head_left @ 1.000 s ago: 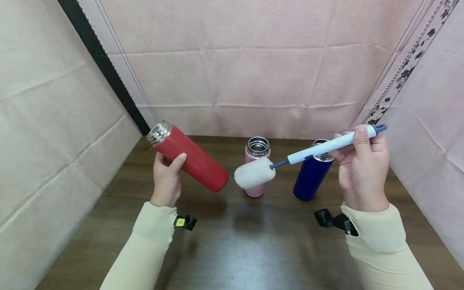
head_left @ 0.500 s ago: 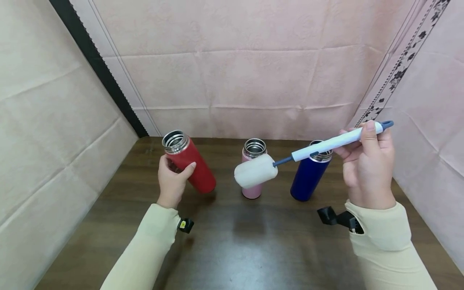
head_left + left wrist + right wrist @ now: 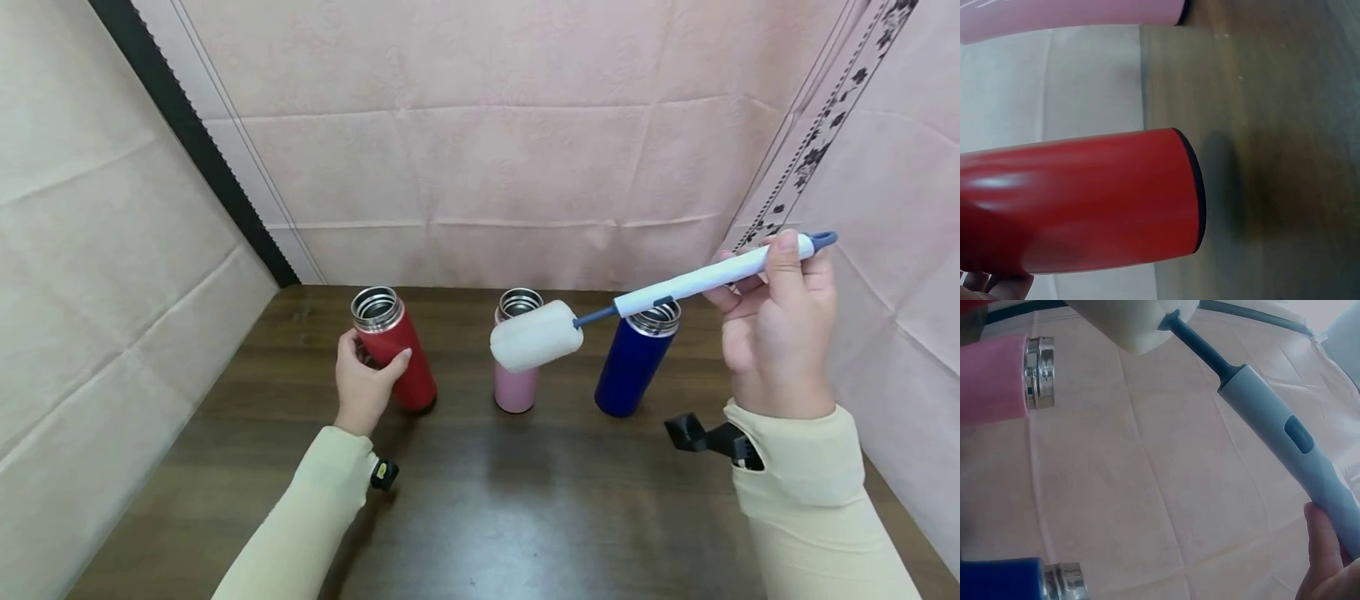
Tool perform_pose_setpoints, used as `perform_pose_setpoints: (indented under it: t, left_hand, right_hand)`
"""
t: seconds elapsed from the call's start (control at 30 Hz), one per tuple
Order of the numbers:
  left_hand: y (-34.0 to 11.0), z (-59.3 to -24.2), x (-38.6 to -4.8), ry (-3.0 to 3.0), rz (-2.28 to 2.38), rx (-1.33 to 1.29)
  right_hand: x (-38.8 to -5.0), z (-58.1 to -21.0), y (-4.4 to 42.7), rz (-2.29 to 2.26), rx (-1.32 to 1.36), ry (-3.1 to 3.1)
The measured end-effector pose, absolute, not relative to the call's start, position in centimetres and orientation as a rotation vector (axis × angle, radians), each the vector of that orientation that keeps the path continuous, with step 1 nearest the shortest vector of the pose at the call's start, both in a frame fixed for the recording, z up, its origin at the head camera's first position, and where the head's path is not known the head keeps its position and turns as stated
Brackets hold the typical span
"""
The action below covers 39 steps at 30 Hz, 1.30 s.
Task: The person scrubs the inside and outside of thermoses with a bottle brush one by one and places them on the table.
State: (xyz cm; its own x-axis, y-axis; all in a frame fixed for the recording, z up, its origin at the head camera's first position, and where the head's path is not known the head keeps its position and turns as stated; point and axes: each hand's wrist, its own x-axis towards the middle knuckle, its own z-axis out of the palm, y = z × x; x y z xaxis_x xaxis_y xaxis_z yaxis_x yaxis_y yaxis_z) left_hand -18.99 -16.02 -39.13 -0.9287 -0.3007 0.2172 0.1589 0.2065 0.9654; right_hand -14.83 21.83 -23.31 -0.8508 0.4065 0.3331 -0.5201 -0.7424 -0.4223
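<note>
My left hand (image 3: 363,383) grips a lidless red thermos bottle (image 3: 408,367) round its side, thumb in front. The bottle stands nearly upright with its steel mouth up. In the left wrist view its black-rimmed base (image 3: 1199,194) is close to the tabletop; whether it touches, I cannot tell. My right hand (image 3: 783,333) holds a bottle brush (image 3: 705,279) by the end of its pale blue handle. The brush's white sponge head (image 3: 536,336) hangs in front of the pink thermos bottle (image 3: 516,390), hiding part of it. Behind the handle stands a blue thermos bottle (image 3: 630,367), also lidless.
A dark wooden table (image 3: 480,508) carries the bottles in a loose row near its back edge. Pale cloth walls (image 3: 465,167) enclose the table at the back and on both sides.
My left hand has turned the red bottle from strongly tilted to nearly upright and lowered it toward the table. The brush in my right hand has shifted slightly right and up.
</note>
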Motion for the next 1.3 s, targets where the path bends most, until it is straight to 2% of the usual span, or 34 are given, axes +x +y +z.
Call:
perform_pose_setpoints:
  t: [0.5,1.3]
  left_hand:
    - [-16.3,-40.3,-19.5,-2.169,-1.784,0.186]
    - [-16.3,-40.5,-20.2,-2.205,-1.762,0.109]
  right_hand:
    - [-15.3,-21.3,22.4,2.467,0.246,-0.705]
    - [-16.0,-19.2,22.4,2.388,0.248,-0.763]
